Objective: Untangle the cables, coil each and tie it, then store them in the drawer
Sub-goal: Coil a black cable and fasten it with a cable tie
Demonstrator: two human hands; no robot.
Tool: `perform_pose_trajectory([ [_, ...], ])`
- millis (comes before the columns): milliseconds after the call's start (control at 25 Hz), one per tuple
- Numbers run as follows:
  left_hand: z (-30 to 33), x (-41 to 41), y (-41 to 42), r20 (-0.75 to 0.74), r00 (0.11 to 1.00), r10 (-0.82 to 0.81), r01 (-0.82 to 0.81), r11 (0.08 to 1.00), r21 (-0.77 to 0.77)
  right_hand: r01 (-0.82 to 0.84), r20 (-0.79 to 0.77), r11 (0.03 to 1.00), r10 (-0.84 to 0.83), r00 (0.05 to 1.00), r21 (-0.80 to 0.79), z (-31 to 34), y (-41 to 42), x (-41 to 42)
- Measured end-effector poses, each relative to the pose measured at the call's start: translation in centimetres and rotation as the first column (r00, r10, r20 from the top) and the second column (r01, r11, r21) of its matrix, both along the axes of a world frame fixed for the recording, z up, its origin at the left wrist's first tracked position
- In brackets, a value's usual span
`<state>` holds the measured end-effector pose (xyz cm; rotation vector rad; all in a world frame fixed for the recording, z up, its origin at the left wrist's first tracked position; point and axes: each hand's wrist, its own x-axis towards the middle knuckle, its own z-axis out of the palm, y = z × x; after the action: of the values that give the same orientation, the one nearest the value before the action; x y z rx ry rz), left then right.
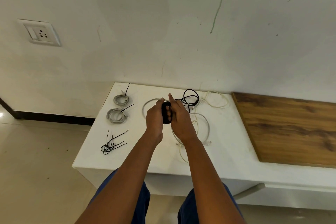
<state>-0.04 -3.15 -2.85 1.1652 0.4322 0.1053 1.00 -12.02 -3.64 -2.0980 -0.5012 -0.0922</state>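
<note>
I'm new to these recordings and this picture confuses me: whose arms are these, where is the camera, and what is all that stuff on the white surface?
There is no machine here. A person wears a wide-angle camera on the head, so the single picture looks forward and down along their own forearms.

The left hand and right hand meet over a white counter set against a wall. Between them they hold a black cable coil, wound into a small bundle.

On the counter, to the left, lie two grey cable coils, each already bound with a black tie. Nearer the person is a loose bunch of spare black zip ties. Behind and to the right of the hands, a black cable and white cables still lie loose and overlapping. A wooden panel sits on the right.
</note>
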Motion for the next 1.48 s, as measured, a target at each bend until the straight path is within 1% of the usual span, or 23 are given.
perform_pose_trajectory([
  [80,-0.4,-0.1,0.0,0.014,0.999,0.042,-0.043,0.988,0.149,0.045,0.034,0.995,-0.042,0.999,-0.084,-0.1,0.1,0.1],
  [160,-0.8,-0.3,0.0,0.068,0.997,0.03,-0.049,0.956,0.29,0.108,0.057,0.992,-0.104,0.993,-0.068,0.0,0.4,0.1],
  [240,-1.0,-0.6,0.0,0.119,0.992,-0.032,-0.027,0.887,0.46,0.169,0.049,0.985,-0.17,0.984,0.025,0.2,0.7,0.2],
  [280,-1.1,-0.7,0.0,0.138,0.989,-0.051,-0.03,0.847,0.53,0.184,-0.007,0.978,-0.184,0.983,0.102,0.2,0.9,0.3],
  [320,-1.2,-0.7,0.1,0.147,0.988,-0.048,-0.047,0.815,0.577,0.186,-0.107,0.959,-0.166,0.98,0.214,0.3,1.3,0.1],
  [360,-1.3,-0.7,0.3,0.147,0.989,-0.031,-0.064,0.797,0.601,0.197,-0.234,0.911,-0.116,0.965,0.363,0.4,1.7,-0.2],
  [400,-1.4,-0.7,0.5,0.141,0.99,-0.017,-0.073,0.789,0.609,0.226,-0.351,0.831,-0.039,0.935,0.508,0.5,2.1,-0.5],
  [440,-1.5,-0.7,0.7,0.134,0.991,-0.018,-0.069,0.786,0.614,0.274,-0.434,0.739,0.027,0.901,0.615,0.6,2.4,-0.8],
  [520,-1.6,-0.9,1.1,0.124,0.99,-0.065,-0.031,0.76,0.649,0.373,-0.531,0.609,0.094,0.842,0.7,0.9,2.6,-1.2],
  [560,-1.7,-1.1,1.3,0.121,0.988,-0.097,-0.01,0.739,0.674,0.407,-0.562,0.569,0.121,0.818,0.715,1.1,2.6,-1.4],
  [640,-1.6,-1.5,1.6,0.123,0.984,-0.126,0.004,0.715,0.699,0.402,-0.579,0.54,0.205,0.789,0.739,1.3,2.4,-1.7],
  [760,-1.6,-1.9,2.5,0.146,0.98,-0.135,-0.006,0.713,0.701,0.309,-0.541,0.514,0.397,0.742,0.8,1.4,1.8,-1.9],
  [840,-1.6,-2.2,3.3,0.152,0.974,-0.169,0.004,0.681,0.733,0.25,-0.514,0.495,0.521,0.681,0.832,1.5,1.5,-2.0],
  [920,-1.5,-2.5,4.2,0.142,0.967,-0.211,0.038,0.674,0.737,0.218,-0.509,0.494,0.593,0.624,0.842,1.4,1.5,-2.2],
  [1000,-1.4,-3.0,5.1,0.102,0.963,-0.248,0.113,0.723,0.682,0.254,-0.543,0.503,0.589,0.599,0.826,1.1,1.9,-2.5],
  [1080,-1.4,-3.5,6.3,0.045,0.958,-0.284,0.202,0.774,0.6,0.322,-0.6,0.526,0.534,0.595,0.787,0.8,2.5,-2.6],
  [1200,-1.7,-4.0,8.1,-0.055,0.933,-0.355,0.318,0.747,0.584,0.398,-0.689,0.59,0.425,0.587,0.703,0.6,3.1,-2.8],
  [1240,-1.9,-4.2,8.7,-0.082,0.929,-0.36,0.341,0.751,0.566,0.413,-0.71,0.61,0.39,0.587,0.676,0.5,3.3,-2.8],
  [1320,-2.4,-4.3,9.9,-0.137,0.943,-0.303,0.328,0.79,0.518,0.448,-0.736,0.623,0.335,0.588,0.641,0.4,3.6,-2.9],
  [1360,-2.8,-4.4,10.7,-0.171,0.958,-0.232,0.288,0.79,0.542,0.467,-0.742,0.616,0.318,0.589,0.635,0.3,3.7,-2.8],
  [1400,-3.3,-4.4,11.6,-0.213,0.969,-0.126,0.234,0.748,0.621,0.483,-0.746,0.605,0.309,0.589,0.633,0.2,3.7,-2.8],
  [1480,-4.4,-4.9,13.6,-0.276,0.952,0.135,0.148,0.586,0.796,0.501,-0.75,0.592,0.304,0.587,0.632,0.1,3.4,-2.6],
])
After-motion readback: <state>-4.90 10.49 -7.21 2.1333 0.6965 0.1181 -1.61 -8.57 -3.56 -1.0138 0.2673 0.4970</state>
